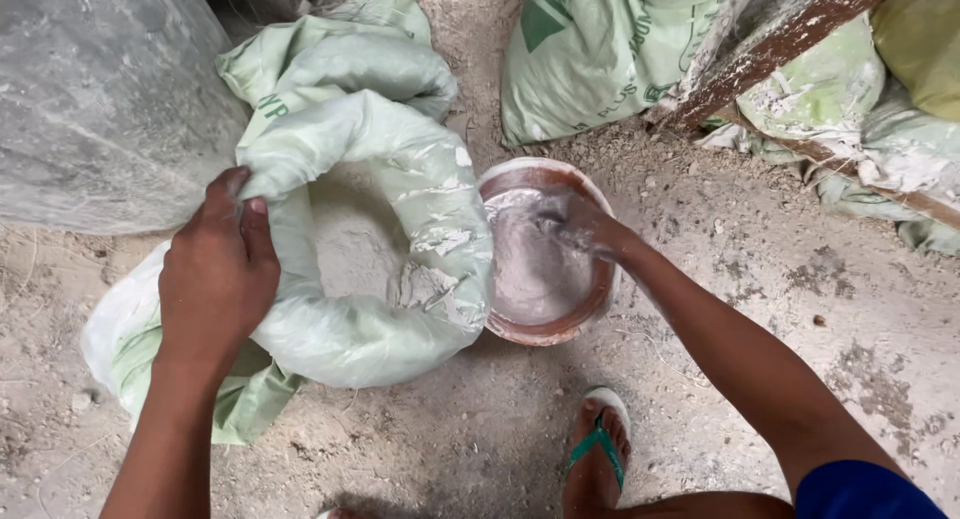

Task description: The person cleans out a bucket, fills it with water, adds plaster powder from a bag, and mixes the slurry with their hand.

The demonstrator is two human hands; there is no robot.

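Covering the whole view is a bare dirt floor (760, 279), dusty, pale brown and scattered with small stones and white powder marks. A grey plastic sheet (100, 99) is bunched at the upper left, more pale green woven sacks (600, 49) are heaped at the top and right, and a rust-brown, powder-caked bar (770, 39) slants across them. In the middle lies a large pale green woven sack (390, 179) with its mouth rolled down into a thick collar, open upward, showing grey-white powder (345, 244) inside; its body runs from upper right to lower left. Just beside the collar, touching it on the right, sits a round reddish-brown bowl (590, 304) dusted with the same powder, mouth up. The left hand (220, 274) is closed on the left edge of the rolled collar, thumb over the fold. The right hand (585, 229), coated in powder, reaches into the bowl with fingers curled down; whether it grips anything cannot be told. A foot in a green-strapped sandal (600, 444) stands below the bowl.
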